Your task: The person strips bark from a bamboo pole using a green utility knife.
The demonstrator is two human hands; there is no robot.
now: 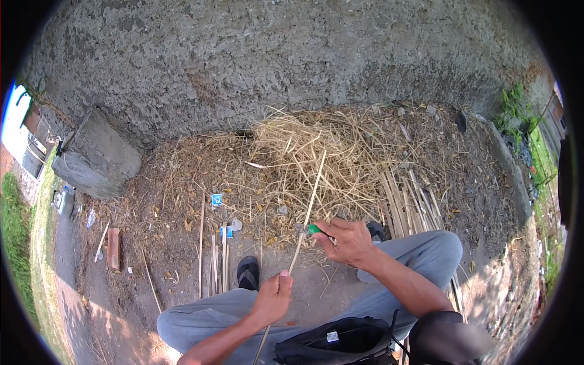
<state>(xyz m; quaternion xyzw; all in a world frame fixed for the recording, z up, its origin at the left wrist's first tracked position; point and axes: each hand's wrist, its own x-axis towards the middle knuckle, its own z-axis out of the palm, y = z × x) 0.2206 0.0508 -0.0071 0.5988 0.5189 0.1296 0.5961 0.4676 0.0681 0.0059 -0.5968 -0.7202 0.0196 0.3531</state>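
Note:
My left hand grips a long thin bamboo strip near its lower part; the strip runs up and away over a heap of shavings. My right hand holds a knife with a green handle against the strip, a little above the left hand. Both forearms come in from the lower edge over my knees in grey trousers.
A pile of dry straw-like shavings lies against a rough concrete wall. A bundle of split bamboo strips lies at right, several thin strips at left. A black sandal, a concrete block and a black bag are near.

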